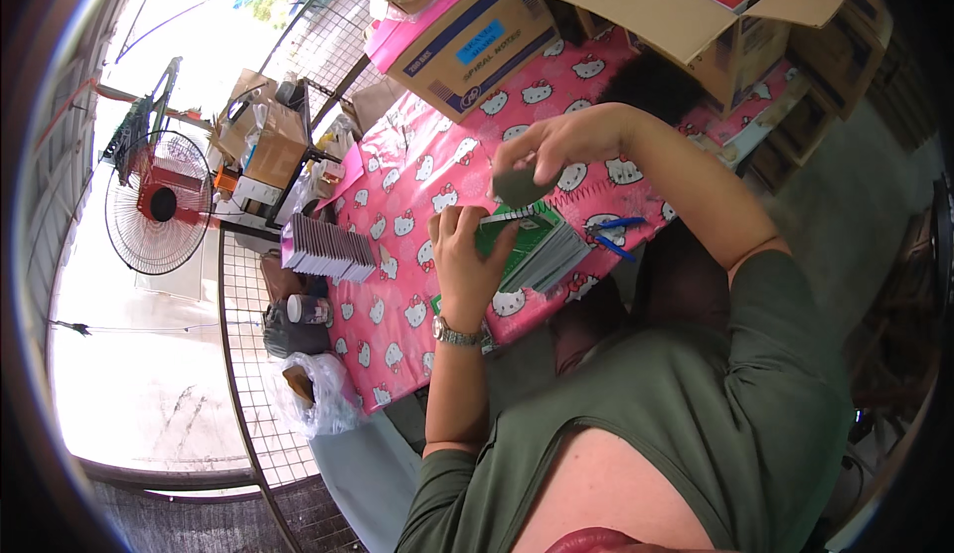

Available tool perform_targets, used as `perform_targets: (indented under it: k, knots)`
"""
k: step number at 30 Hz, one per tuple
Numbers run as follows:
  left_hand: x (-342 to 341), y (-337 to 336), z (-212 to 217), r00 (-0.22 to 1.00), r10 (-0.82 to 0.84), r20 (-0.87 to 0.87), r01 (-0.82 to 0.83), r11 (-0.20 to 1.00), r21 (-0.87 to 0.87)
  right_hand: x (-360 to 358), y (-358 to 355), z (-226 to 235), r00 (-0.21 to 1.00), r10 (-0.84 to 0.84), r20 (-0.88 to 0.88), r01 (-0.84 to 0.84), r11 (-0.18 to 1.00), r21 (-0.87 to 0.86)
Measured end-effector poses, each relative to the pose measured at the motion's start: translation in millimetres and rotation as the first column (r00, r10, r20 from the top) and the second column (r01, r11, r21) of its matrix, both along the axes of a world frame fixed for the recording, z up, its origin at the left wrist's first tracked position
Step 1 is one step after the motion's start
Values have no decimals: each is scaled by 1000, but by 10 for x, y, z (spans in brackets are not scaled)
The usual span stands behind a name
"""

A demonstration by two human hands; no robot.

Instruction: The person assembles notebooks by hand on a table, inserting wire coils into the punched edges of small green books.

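Observation:
A green-covered notebook [538, 218] is tilted up over a stack of notebooks [553, 260] at the near edge of the table. My left hand [464, 255] grips its left part, fingers on the far side and thumb on the near side. A thin spiral coil [588, 195] runs along the notebook's upper edge and sticks out past its right end. My right hand [576, 144] is closed on a dark grey-green rounded pad [522, 188], held against or just above the coil; contact is unclear. Blue-handled pliers [616, 237] lie right of the stack.
A pink patterned cloth [402, 223] covers the table. A row of spiral-bound notebooks [328, 248] stands at the left. Cardboard boxes [475, 51] sit along the far side, with an open box [686, 26] at far right. Beyond the left edge are a fan [159, 202] and a plastic bag [323, 399].

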State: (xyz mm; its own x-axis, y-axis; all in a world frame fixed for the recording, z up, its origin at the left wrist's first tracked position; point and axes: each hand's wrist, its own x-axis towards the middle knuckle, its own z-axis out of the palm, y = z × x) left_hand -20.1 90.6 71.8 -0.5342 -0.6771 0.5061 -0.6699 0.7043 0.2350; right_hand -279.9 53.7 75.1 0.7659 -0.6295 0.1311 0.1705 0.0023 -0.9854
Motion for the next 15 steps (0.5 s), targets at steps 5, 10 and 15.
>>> perform_targets:
  k: [5,10,15]
  knots:
    - [136,-55,14,998,1,-68,7,994,109,51,-107,17,997,59,-49,-56,997,62]
    - [327,-164,-19,968,-8,-250,58,980,192,131,-186,52,994,102,-44,-102,995,1]
    - [350,-171,26,984,86,-154,-32,945,326,224,-289,30,986,-18,-165,9,998,-58]
